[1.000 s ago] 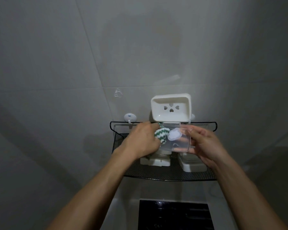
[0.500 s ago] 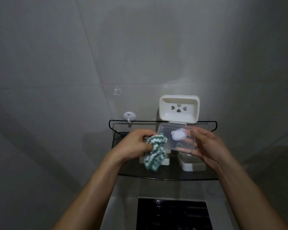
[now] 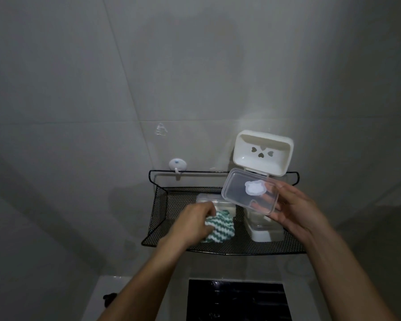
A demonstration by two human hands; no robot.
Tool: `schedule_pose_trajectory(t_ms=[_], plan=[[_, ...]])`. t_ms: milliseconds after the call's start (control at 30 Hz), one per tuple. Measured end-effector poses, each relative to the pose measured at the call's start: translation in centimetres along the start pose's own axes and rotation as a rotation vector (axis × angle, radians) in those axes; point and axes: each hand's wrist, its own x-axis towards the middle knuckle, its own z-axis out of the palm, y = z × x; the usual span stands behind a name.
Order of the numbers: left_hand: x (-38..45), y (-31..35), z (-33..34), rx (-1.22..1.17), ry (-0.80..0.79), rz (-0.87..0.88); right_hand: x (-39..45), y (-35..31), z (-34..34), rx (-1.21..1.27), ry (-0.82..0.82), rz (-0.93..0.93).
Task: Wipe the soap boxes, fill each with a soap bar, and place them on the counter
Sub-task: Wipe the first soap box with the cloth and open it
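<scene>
A: Grip check. The right hand [image 3: 296, 212] pinches the clear soap box [image 3: 250, 193] by its right edge, fingers curled behind it and thumb on the front, holding it tilted above the shelf. The left hand [image 3: 195, 222] is down on the green-and-white striped cloth [image 3: 220, 228], fingers curled over it; the cloth lies on the black mesh shelf [image 3: 169, 205].

B: Position of the box?

A: In the air, in front of the upright white soap dish [image 3: 263, 155] at the wall, over the white box [image 3: 264, 230] sitting on the right of the shelf. Another white box [image 3: 215, 200] sits just behind the cloth.

B: Progress?

A: Judged early. The clear box looks empty, no soap bar visible inside. No soap bar is seen anywhere in view. The desk [image 3: 107, 288] below carries no box. With the cloth set on the shelf, wiping of this box is probably finished or paused. Remaining: the other boxes, all filling, all placing.

B: Labels?

A: A white bear-shaped sticker [image 3: 255, 187] on the clear box; no legible writing. The dish has three heart-shaped cut-outs. A round wall hook [image 3: 177, 164] carries a blue dot, unreadable.
</scene>
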Motion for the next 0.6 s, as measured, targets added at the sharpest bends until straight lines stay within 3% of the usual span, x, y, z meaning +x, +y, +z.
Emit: schedule_pose_trajectory(t_ms=[67,133,200,300,367,600], plan=[[-0.1,-0.2,0.0,0.039,0.028,-0.003,-0.2,0.1,0.3,0.035,-0.019,-0.001],[-0.4,0.1,-0.7,-0.092,0.112,-0.072,-0.3,0.3,0.5,0.058,-0.039,0.006],[-0.9,1.0,-1.7,-0.421,0.181,-0.193,-0.3,0.7,0.8,0.080,-0.051,0.014],[-1.6,3.2,-2.4,-0.994,0.091,-0.299,-0.2,1.7,1.6,0.107,-0.065,0.014],[-1.8,4.5,-2.3,-1.222,0.072,-0.334,-0.3,2.3,2.5,0.102,-0.079,0.021],[-1.1,3.7,-4.2,-1.437,0.169,-0.421,-1.1,3.5,4.0,0.071,-0.124,0.042]])
